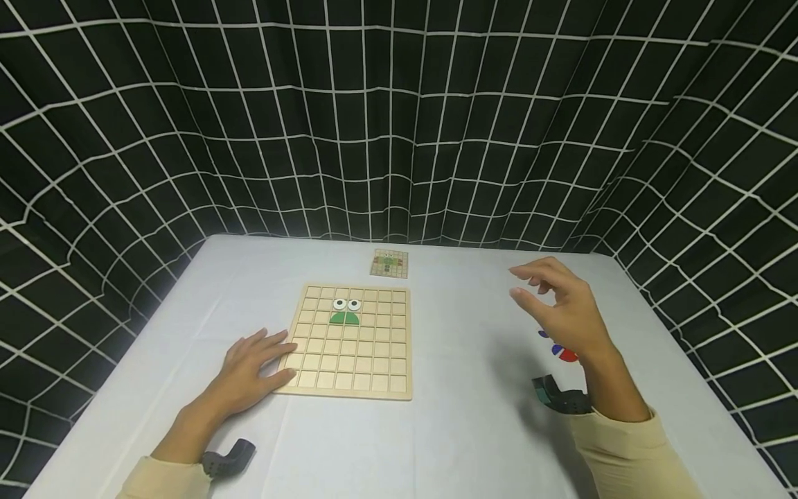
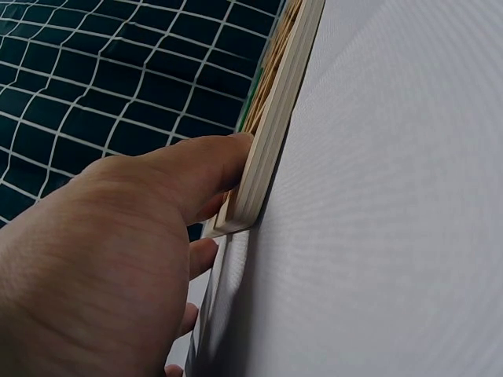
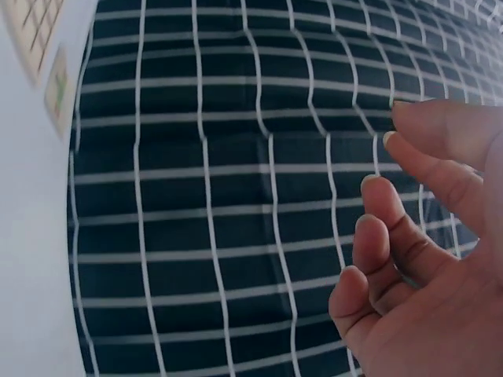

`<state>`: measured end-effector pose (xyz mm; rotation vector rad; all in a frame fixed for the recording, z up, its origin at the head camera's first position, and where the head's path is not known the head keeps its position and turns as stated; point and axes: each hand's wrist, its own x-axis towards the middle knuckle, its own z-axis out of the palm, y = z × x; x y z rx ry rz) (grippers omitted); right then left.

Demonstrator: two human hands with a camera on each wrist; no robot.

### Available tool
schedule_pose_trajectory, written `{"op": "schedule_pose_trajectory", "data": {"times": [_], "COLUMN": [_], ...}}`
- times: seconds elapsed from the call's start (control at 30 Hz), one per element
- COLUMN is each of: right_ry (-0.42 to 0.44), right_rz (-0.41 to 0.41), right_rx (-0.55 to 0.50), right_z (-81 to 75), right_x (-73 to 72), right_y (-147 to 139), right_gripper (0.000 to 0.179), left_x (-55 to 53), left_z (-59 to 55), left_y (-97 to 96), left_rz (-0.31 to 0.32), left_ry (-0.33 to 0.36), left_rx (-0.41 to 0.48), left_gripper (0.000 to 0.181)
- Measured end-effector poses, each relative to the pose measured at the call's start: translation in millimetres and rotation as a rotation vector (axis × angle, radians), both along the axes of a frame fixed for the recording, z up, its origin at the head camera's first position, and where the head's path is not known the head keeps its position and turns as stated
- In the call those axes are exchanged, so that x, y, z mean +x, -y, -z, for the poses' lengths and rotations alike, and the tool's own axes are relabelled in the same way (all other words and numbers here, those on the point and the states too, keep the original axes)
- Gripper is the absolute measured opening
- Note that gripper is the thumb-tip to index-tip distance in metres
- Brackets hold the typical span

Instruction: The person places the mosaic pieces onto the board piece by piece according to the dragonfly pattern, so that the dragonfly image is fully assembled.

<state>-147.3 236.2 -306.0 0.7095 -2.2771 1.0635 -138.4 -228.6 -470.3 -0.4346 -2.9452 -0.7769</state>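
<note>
A wooden grid board lies flat on the table, left of centre. Two round white eye pieces sit in its upper cells, with two green quarter-round pieces just below them. My left hand rests at the board's lower left edge, its fingers spread; thumb and fingertips touch the rim, as the left wrist view also shows. Raised over the right side of the table, my right hand is bare of any object, thumb and fingers apart and gently bent. Beneath it lie red and blue pieces, partly covered by the hand.
Behind the board lies a small card printed with a grid and a green figure with eyes. White cloth covers the table. A black curtain with white grid lines surrounds its back and sides. Each wrist wears a dark device.
</note>
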Motion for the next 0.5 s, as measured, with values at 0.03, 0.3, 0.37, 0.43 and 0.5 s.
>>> {"op": "schedule_pose_trajectory", "data": {"times": [0.03,0.3,0.37,0.43,0.5], "right_ry": [0.009,0.012,0.034,0.062,0.092], "right_rz": [0.016,0.101,0.134,0.168,0.195], "right_rx": [0.001,-0.001,-0.003,-0.008,-0.017], "right_z": [0.9,11.1,15.4,26.5,38.0], "right_x": [0.5,1.1,1.5,-2.5,-6.8], "right_y": [-4.5,-35.6,-43.6,-57.3,-71.5], "right_gripper": [0.033,0.035,0.033,0.033,0.033], "left_x": [-0.1,0.1,0.0,-0.4,-0.6], "left_z": [0.2,1.6,1.9,2.1,2.0], "left_y": [0.0,1.0,1.1,1.2,1.3], "left_rz": [0.002,0.001,-0.002,-0.004,-0.004], "left_ry": [-0.001,-0.003,-0.002,-0.002,0.001], "left_rx": [0.003,0.002,0.003,-0.002,-0.004], "left_gripper": [0.05,0.05,0.05,0.051,0.051]}}
